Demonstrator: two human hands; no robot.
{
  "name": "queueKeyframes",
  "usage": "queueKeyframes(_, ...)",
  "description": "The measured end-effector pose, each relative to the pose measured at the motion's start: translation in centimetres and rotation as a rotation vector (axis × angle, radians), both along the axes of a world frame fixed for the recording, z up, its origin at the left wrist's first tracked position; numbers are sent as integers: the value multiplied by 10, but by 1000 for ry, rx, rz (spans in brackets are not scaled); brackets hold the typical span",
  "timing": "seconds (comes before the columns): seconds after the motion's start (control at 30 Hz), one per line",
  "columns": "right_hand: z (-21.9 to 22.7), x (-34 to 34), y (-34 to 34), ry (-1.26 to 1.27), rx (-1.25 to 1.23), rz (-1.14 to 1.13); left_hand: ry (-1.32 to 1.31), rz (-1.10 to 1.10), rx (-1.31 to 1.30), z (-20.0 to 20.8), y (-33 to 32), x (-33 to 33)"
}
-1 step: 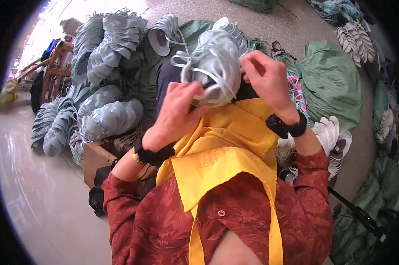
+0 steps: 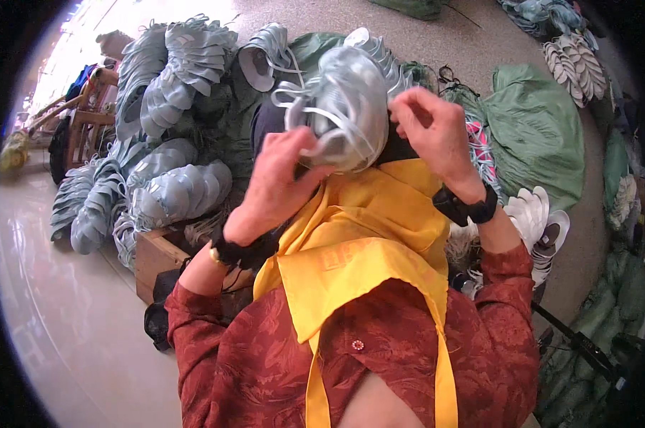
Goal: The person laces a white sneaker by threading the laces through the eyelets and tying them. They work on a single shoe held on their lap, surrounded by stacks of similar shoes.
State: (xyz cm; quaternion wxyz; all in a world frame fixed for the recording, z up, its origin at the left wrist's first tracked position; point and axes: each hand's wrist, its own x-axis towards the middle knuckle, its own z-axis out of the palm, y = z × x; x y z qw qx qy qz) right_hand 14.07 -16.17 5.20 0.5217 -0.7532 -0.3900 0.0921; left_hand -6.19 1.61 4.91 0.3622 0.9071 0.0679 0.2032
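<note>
A pale grey-blue shoe upper with loose white laces rests over my knees, just beyond the yellow apron. It is blurred by motion. At its near left edge my left hand has its fingers bent and its thumb against the upper, gripping it. My right hand hovers at the upper's right side, thumb and fingertips drawn together in a pinch. Whatever thin thing may be between those fingertips is too small to make out. White laces loop across the top and left of the upper.
Stacks of grey-blue shoe uppers lie to the left, by a wooden box. A green sack sits on the right, with white shoe uppers nearer me. A bamboo chair stands far left.
My left hand has shifted slightly left. My right hand has moved a little downward. The shoe upper has turned slightly, and the laces at its left have swung.
</note>
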Motion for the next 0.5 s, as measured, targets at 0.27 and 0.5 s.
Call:
queueKeyframes(0.27,-37,-23,-15,-546,-135,495,-128,13,-826,21,37,-10)
queueKeyframes(0.5,-20,-17,-13,-487,-263,556,-151,-3,-802,27,35,-10)
